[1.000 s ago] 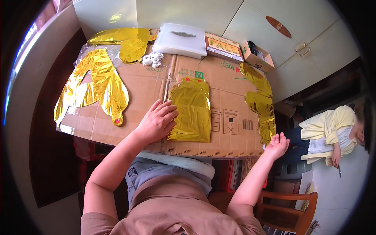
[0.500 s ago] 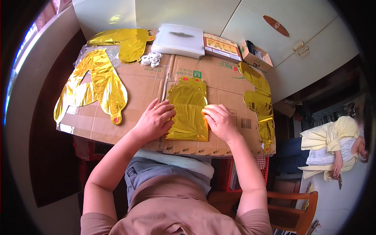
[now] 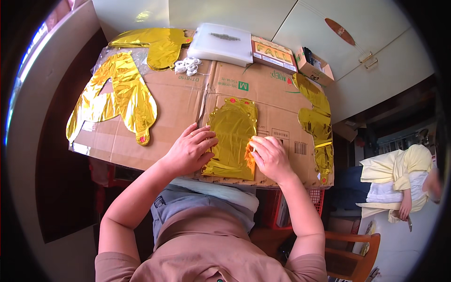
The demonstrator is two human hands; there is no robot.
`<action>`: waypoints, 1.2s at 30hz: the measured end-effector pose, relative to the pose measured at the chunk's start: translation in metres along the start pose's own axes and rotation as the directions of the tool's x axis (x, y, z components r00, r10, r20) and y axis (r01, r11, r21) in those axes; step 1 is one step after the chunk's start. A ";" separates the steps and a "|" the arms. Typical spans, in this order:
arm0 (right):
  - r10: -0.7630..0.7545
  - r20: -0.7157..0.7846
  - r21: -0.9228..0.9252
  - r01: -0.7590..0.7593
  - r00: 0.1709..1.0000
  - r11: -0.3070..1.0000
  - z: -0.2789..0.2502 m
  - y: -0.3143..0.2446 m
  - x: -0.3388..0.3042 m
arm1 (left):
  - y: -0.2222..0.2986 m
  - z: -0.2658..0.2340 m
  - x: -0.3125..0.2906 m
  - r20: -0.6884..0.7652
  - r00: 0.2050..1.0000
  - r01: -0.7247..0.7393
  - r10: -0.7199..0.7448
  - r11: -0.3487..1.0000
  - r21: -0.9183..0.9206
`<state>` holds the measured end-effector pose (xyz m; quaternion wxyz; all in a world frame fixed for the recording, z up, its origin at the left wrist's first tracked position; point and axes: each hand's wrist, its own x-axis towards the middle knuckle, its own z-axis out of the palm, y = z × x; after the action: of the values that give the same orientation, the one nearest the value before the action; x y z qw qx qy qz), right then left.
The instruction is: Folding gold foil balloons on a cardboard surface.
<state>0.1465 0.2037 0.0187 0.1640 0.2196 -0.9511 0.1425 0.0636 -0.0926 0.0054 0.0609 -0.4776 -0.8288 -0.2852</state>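
A folded gold foil balloon (image 3: 231, 136) lies flat on the cardboard in front of me, with small red marks at its far end. My left hand (image 3: 193, 146) rests on its left edge, fingers stretched out and slightly apart. At the right edge, my right hand (image 3: 270, 157) pinches a crumpled orange piece (image 3: 249, 157) between thumb and fingers. Whether that piece is part of the balloon or separate, I cannot tell. A gold letter-shaped foil balloon (image 3: 112, 94) is spread at the left, and another gold balloon (image 3: 315, 124) lies along the right side.
Flattened cardboard (image 3: 174, 101) covers the table. Along the back are more gold foil (image 3: 164, 49), white string coils (image 3: 188, 66), a translucent plastic case (image 3: 221, 44), a printed box (image 3: 273, 52) and a small open carton (image 3: 315, 68). A person (image 3: 399, 174) holds something at the right; a wooden chair (image 3: 352, 254) is nearby.
My right hand has moved slightly down and right, and the crumpled orange piece now shows in its fingers. The balloon sits a little nearer. My left hand stays at its left edge.
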 end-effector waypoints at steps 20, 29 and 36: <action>0.044 0.013 0.059 -0.044 0.999 0.997 -0.006 -0.013 -0.023 | 0.017 -0.021 -0.034 -0.055 0.998 0.014 -0.017 0.999 -0.042; 0.128 -0.047 0.137 -0.121 0.991 0.983 0.015 -0.025 -0.023 | 0.040 0.000 -0.034 -0.138 0.986 0.095 -0.092 0.995 0.017; 0.122 -0.019 0.060 -0.121 0.992 0.991 0.018 -0.034 -0.018 | 0.035 0.008 -0.038 -0.124 0.990 0.067 -0.062 0.997 0.038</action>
<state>0.1734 0.1750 0.0024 0.1592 0.1645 -0.9562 0.1824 0.1143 -0.1035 -0.0008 0.1123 -0.4309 -0.8442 -0.2984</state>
